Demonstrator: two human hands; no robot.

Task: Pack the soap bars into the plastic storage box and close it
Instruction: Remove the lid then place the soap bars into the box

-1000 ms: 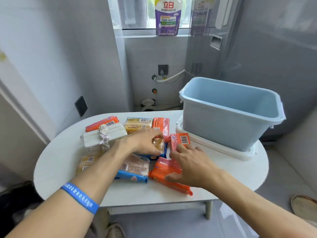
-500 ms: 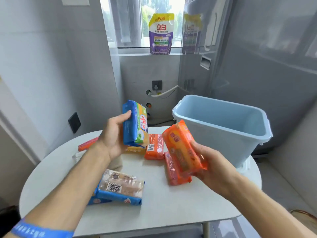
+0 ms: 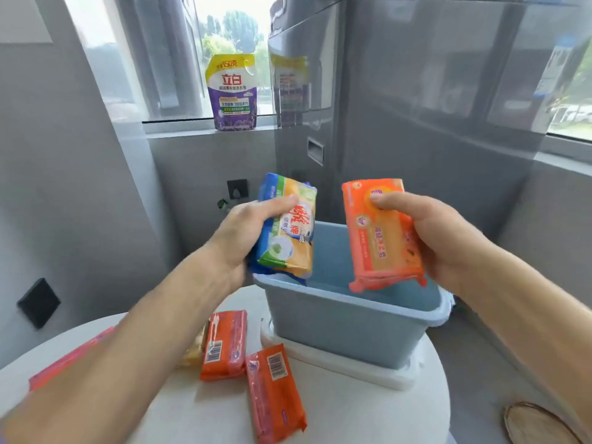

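Note:
My left hand point(image 3: 243, 232) grips a blue and yellow soap pack point(image 3: 288, 232) above the left rim of the light blue plastic storage box point(image 3: 346, 328). My right hand point(image 3: 439, 238) holds an orange soap pack point(image 3: 381, 241) upright over the box's open top. The box stands on its white lid point(image 3: 352, 368) on the round white table point(image 3: 368, 418). Two orange soap packs point(image 3: 224, 346) point(image 3: 275, 392) lie on the table in front of the box. A yellowish pack point(image 3: 195, 350) and a red-orange pack point(image 3: 70, 360) are partly hidden by my left forearm.
A purple and yellow detergent pouch point(image 3: 232, 91) stands on the windowsill behind. A grey refrigerator point(image 3: 400, 123) rises just behind the box. A round woven object point(image 3: 538, 424) lies on the floor at the lower right. A black wall socket point(image 3: 38, 302) is on the left wall.
Both hands picked soap packs up from the table, lifted them and carried them right to above the box. The view has tilted upward.

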